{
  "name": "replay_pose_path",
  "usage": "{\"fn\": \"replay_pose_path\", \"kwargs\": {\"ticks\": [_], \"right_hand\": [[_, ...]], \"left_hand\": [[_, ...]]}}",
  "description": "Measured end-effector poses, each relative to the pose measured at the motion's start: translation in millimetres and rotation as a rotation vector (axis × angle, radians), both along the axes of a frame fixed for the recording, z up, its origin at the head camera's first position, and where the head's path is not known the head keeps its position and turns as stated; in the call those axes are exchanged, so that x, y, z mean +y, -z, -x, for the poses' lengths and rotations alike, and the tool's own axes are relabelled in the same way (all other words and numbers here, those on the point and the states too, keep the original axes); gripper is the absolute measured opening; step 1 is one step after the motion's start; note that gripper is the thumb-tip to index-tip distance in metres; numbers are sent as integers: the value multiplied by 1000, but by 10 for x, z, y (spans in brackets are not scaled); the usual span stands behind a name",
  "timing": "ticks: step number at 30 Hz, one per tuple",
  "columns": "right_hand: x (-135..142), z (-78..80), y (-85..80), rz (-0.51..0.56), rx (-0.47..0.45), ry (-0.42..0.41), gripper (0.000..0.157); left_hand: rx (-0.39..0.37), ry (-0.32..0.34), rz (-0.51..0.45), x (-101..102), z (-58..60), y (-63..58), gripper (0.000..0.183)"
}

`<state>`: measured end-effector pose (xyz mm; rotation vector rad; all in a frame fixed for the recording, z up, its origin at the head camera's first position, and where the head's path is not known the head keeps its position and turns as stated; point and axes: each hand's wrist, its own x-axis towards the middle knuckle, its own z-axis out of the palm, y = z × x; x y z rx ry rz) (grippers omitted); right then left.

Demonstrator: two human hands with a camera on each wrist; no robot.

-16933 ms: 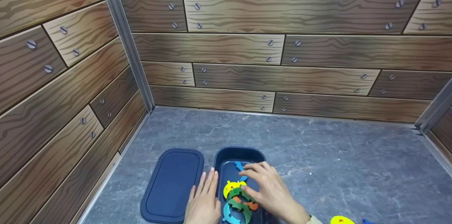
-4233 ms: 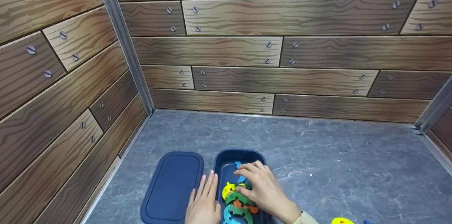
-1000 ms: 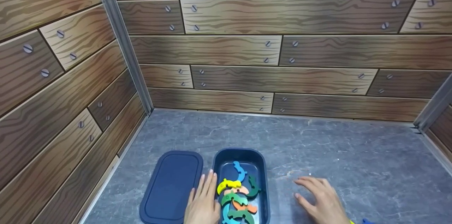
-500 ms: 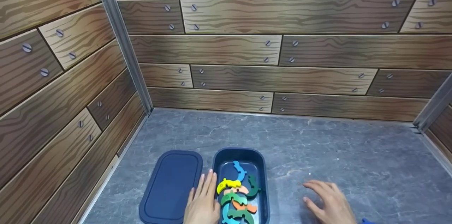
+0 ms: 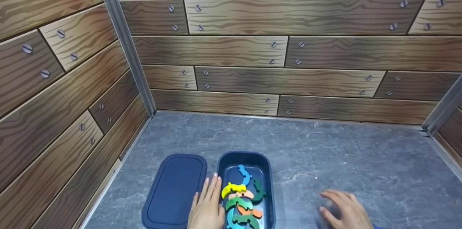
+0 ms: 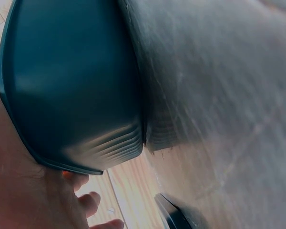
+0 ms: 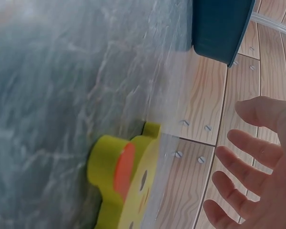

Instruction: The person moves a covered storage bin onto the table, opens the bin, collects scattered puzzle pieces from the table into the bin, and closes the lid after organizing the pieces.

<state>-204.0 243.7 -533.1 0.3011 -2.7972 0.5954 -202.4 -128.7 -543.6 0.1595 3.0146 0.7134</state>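
Observation:
A navy box [image 5: 271, 185] holds several curved puzzle pieces, among them a blue piece [image 5: 245, 175], a yellow piece [image 5: 234, 188], a dark green piece [image 5: 259, 191] and an orange piece [image 5: 255, 213]. My left hand [image 5: 207, 205] lies along the box's left rim with its fingers straight; in the left wrist view it is at the rim of the box [image 6: 76, 86]. To the right of the box, my right hand [image 5: 346, 209] holds nothing, its fingers loosely bent. Close by it in the right wrist view is a thick yellow toy [image 7: 133, 186] with a printed face and an orange patch.
The navy lid [image 5: 177, 189] lies flat on the grey marbled surface [image 5: 325, 153], left of the box. A bit of a blue piece [image 5: 377, 227] shows beside the right hand at the bottom edge. Wood-patterned walls [image 5: 223, 52] enclose the back and left side.
Since 4.2 s ago my right hand has left the box and gone right, still drifting right over the last second. The pieces inside are now more spread out. My left hand has stayed put.

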Motion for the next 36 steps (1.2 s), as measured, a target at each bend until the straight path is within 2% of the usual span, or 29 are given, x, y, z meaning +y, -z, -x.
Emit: {"fn": "replay_pose_path", "kwargs": {"ticks": [5, 12, 24, 31, 36], "right_hand": [[62, -30, 36, 10, -33, 7, 35], [166, -56, 52, 27, -206, 25, 41], [290, -61, 100, 5, -395, 65, 57], [406, -28, 179, -19, -448, -24, 59], [498, 32, 260, -26, -535, -138, 64]], "left_hand": [[2, 4, -3, -6, 0, 6, 67], [13, 4, -10, -12, 6, 16, 67], [-2, 14, 0, -8, 12, 18, 68], [2, 14, 2, -8, 7, 13, 68], [23, 13, -8, -11, 3, 25, 67]]}}
